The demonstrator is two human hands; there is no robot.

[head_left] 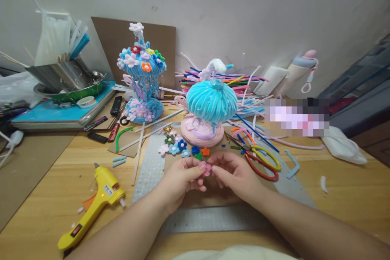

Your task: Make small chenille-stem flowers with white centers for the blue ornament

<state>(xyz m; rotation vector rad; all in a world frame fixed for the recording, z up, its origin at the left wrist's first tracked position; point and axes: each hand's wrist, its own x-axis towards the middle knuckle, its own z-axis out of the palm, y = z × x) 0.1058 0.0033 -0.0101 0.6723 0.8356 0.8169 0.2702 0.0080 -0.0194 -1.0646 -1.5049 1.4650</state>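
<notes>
My left hand point(179, 178) and my right hand point(234, 172) meet over the grey cutting mat point(213, 219), both pinching a small pink pipe-cleaner flower point(205, 168) between their fingertips. Just beyond the hands lies a cluster of several small pipe-cleaner flowers point(179, 146) in white, blue, green and orange. Behind them stands a blue fuzzy dome on a pink base point(210, 105). Further left stands a finished blue model covered with flowers point(140, 77).
A yellow glue gun point(94, 205) lies at the front left of the wooden table point(350, 195). Red and yellow handled scissors point(262, 160) lie right of my hands. A heap of coloured pipe cleaners point(231, 81) lies at the back; a metal bowl point(67, 79) rests on books at left.
</notes>
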